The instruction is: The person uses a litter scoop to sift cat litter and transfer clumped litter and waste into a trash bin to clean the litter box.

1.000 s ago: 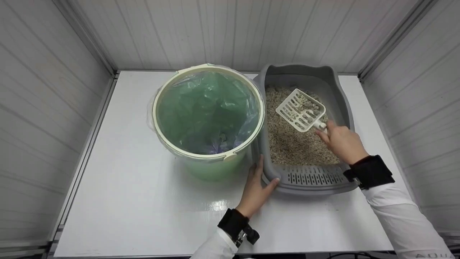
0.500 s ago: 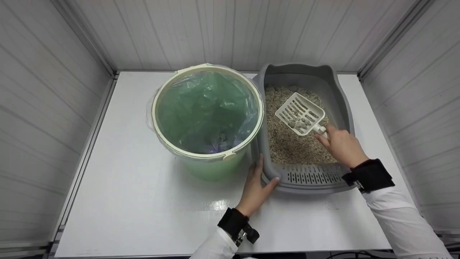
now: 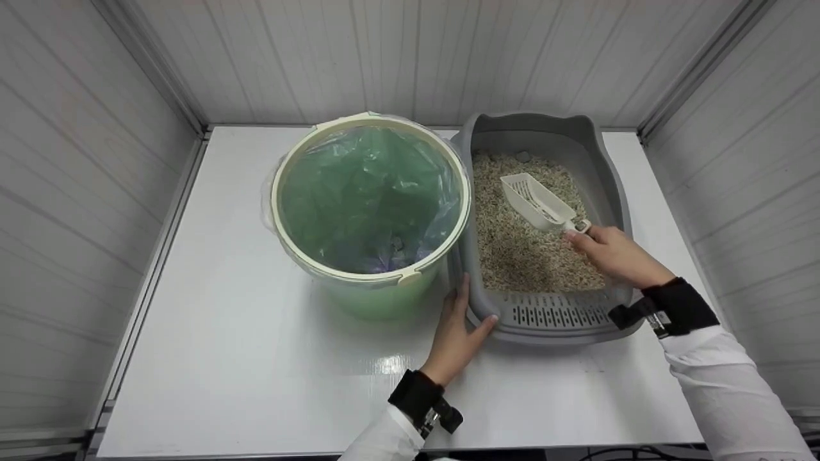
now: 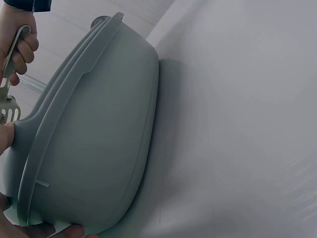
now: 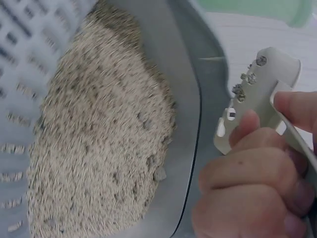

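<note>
A grey litter box [image 3: 477, 272] filled with tan pellet litter [image 3: 535, 269] stands at the right of the table. Over the litter, my right hand [image 3: 618, 256] grips the handle of a white slotted litter scoop [image 3: 535, 205], which is tilted to one side. Small grey clumps [image 5: 240, 92] show at the scoop's slots in the right wrist view. My left hand [image 3: 453, 339] holds the box's near left corner, its thumb [image 4: 6, 136] at the rim and its fingertips [image 4: 72, 231] against the outer wall.
Left of the litter box stands a green bucket [image 3: 378, 301] with a cream rim, lined with a clear plastic bag [image 3: 365, 186]. A grey lump [image 3: 523, 155] lies at the litter's far edge. Panelled walls [image 3: 416, 64] enclose the white table [image 3: 256, 371].
The scoop has tipped from facing up to leaning on its side and shifted slightly right and nearer. Fewer clumps show in it than a second ago. The left hand stays put.
</note>
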